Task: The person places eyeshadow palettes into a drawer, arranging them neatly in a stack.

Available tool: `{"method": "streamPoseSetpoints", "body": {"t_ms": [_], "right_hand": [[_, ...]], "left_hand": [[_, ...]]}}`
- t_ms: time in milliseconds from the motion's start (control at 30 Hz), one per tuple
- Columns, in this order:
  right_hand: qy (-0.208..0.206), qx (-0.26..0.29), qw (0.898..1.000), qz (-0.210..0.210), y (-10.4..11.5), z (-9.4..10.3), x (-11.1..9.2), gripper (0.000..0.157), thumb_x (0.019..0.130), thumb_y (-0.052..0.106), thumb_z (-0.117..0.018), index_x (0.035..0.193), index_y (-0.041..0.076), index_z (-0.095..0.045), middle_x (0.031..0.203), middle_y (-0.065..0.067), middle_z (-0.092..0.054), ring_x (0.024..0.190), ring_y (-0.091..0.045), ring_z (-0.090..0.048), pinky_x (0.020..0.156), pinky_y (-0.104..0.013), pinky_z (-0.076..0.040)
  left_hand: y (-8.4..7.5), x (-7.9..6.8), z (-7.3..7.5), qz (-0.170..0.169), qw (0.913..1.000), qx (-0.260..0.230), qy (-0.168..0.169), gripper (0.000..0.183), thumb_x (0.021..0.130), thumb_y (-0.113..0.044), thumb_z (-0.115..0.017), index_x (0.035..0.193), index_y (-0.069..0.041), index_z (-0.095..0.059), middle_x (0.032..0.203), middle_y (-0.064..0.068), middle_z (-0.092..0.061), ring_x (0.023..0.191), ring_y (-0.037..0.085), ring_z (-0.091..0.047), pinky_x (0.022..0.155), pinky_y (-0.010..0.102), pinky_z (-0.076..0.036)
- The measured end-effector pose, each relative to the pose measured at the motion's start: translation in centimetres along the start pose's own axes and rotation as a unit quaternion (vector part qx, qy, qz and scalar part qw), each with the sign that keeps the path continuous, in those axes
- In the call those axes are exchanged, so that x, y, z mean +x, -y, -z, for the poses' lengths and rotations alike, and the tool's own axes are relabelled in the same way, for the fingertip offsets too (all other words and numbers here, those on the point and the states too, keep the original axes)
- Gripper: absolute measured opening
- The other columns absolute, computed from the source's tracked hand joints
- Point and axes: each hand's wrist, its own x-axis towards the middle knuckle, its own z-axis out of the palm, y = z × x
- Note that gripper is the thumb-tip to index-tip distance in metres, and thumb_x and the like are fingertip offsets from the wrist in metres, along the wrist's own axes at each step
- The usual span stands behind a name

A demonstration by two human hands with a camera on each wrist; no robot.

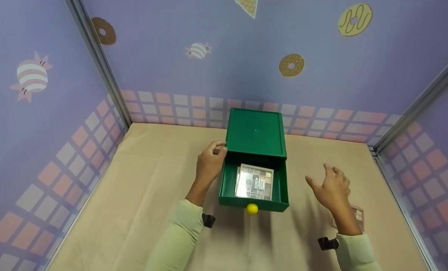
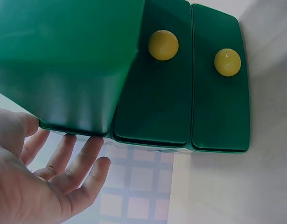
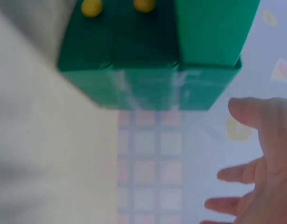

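Note:
A green drawer cabinet [image 1: 256,130] stands near the back wall with its top drawer [image 1: 231,202] pulled out. Inside that drawer lies a makeup palette [image 1: 253,183] with a clear, glossy lid; another edge shows beneath it. My left hand [image 1: 210,162] touches the cabinet's left side, where the drawer comes out. In the left wrist view its fingers [image 2: 80,168] rest along the side wall without curling round it. To the right of the drawer, my right hand [image 1: 334,188] hangs in the air, fingers spread and holding nothing.
Another palette [image 1: 359,216] lies on the table, partly hidden by my right forearm. A yellow knob [image 1: 252,209] sticks out from the drawer front. Two lower drawers with yellow knobs [image 2: 163,45] are closed. Patterned walls [image 1: 242,75] enclose the back and sides.

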Motion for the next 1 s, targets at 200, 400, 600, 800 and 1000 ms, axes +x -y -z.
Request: {"method": "streamPoseSetpoints", "body": {"t_ms": [200,400,600,800,1000], "right_hand": [[-0.005,-0.036,0.996,-0.076,-2.9,-1.0,-0.6,0.103,0.095,0.069,-0.050,0.161,-0.002,-0.016,0.160,-0.042,-0.012,0.143,-0.067,-0.013,0.107,-0.079,-0.017],[0.009,-0.063,0.989,-0.131,-6.3,-1.8,-1.3,0.112,0.092,0.077,-0.043,0.159,-0.007,-0.011,0.157,-0.048,-0.004,0.137,-0.074,-0.013,0.102,-0.081,-0.020],[0.042,-0.061,0.977,-0.202,-9.7,-3.1,-2.2,0.118,0.090,0.078,-0.047,0.157,-0.010,-0.007,0.151,-0.053,0.002,0.132,-0.077,-0.013,0.101,-0.081,-0.019],[0.069,-0.078,0.964,-0.244,-11.8,-4.8,-3.5,0.120,0.088,0.079,-0.047,0.154,-0.014,-0.010,0.141,-0.059,-0.005,0.125,-0.079,-0.020,0.099,-0.081,-0.024],[0.059,-0.081,0.953,-0.285,-12.7,-6.1,-4.5,0.114,0.088,0.076,-0.050,0.148,-0.016,-0.019,0.135,-0.058,-0.017,0.122,-0.075,-0.028,0.099,-0.077,-0.029]], "left_hand": [[0.1,0.0,0.0,0.002,1.0000,-0.003,-0.004,0.033,0.101,-0.038,-0.056,0.129,-0.025,-0.069,0.116,0.002,-0.075,0.107,0.021,-0.070,0.090,0.047,-0.055],[-0.1,0.0,0.0,-0.002,1.0000,-0.002,0.001,0.033,0.102,-0.036,-0.056,0.130,-0.024,-0.069,0.118,0.001,-0.075,0.106,0.021,-0.071,0.090,0.047,-0.055],[-0.1,0.0,0.1,-0.012,0.9999,0.004,-0.001,0.031,0.102,-0.033,-0.056,0.129,-0.025,-0.069,0.117,-0.001,-0.076,0.103,0.020,-0.072,0.088,0.047,-0.055],[-0.1,0.1,0.1,-0.017,0.9999,0.004,-0.001,0.032,0.102,-0.034,-0.056,0.129,-0.024,-0.069,0.117,-0.001,-0.076,0.103,0.021,-0.071,0.088,0.048,-0.054],[0.1,0.0,0.1,-0.016,0.9999,0.001,0.001,0.031,0.102,-0.036,-0.056,0.128,-0.026,-0.069,0.119,0.000,-0.075,0.105,0.021,-0.071,0.089,0.048,-0.055]]}}
